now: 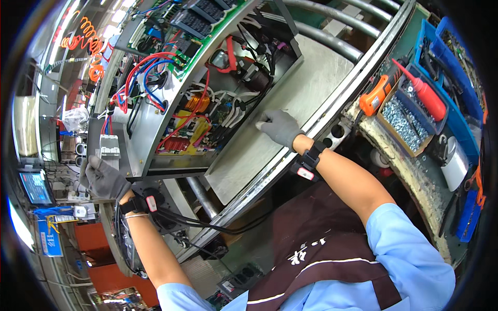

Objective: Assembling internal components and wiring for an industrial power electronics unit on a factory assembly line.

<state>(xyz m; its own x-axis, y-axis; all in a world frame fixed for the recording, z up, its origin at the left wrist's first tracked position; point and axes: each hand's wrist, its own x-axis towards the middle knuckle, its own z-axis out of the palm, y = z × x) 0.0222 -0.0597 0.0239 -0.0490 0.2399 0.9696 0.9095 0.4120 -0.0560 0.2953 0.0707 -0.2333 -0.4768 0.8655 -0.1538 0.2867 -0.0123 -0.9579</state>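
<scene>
A metal chassis (148,140) full of wiring, coils and a green circuit board (228,25) stands tilted on the conveyor in front of me. Grey-gloved, my left hand (106,179) is at its near left corner, just below a pale grey connector block (109,146). Its fingers are curled in; whatever they may hold is hidden. My right hand (282,128), in the same kind of glove, is over a bare metal plate (311,78) to the right of the chassis. Its fingers are curled together, and nothing shows in them. Red and blue wires (148,67) loop out of the chassis top.
On the right-hand bench lie an orange-handled power tool (374,96), a red squeeze bottle (428,98), a bin of screws (402,122) and blue trays (461,98). Conveyor rollers (332,44) run behind the plate. Black cables (207,223) hang near my left wrist. A screen (36,186) stands far left.
</scene>
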